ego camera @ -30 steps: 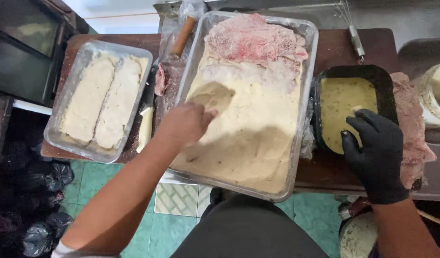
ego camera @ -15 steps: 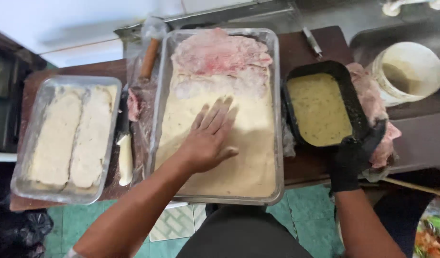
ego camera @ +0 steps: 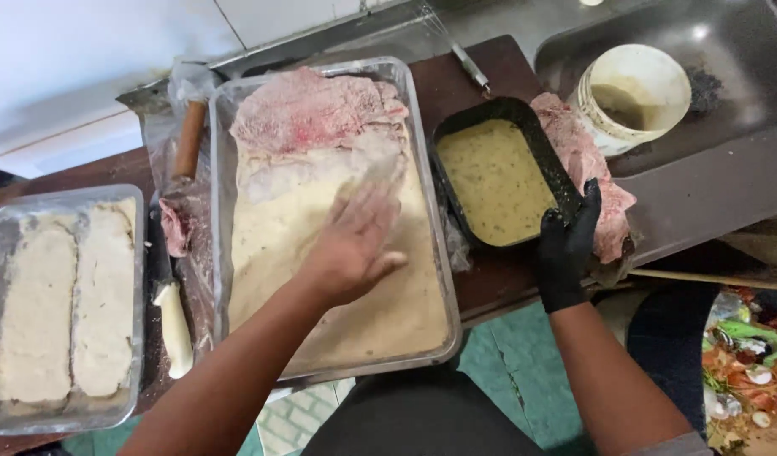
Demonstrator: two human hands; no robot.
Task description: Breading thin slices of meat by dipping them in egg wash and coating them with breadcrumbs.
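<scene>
Flat-palmed, bare left hand (ego camera: 354,245) presses fingers spread on the breaded meat slice (ego camera: 321,253) in the metal tray of breadcrumbs (ego camera: 422,152), grasping nothing; likely packing crumbs in. Gloved right hand (ego camera: 565,245) is curled around the raw meat (ego camera: 574,152) beside the black tub of egg wash (ego camera: 494,177), glove probably for wet work. Finished cutlets (ego camera: 63,304) lie in the far-left tray.

left hand (ego camera: 350,245): going bare, wearing no glove, fingers carrying a pale floury dusting | right hand (ego camera: 565,245): wearing a snug black glove ending at the wrist | forearms: both showing bare, no sleeves reaching them
</scene>
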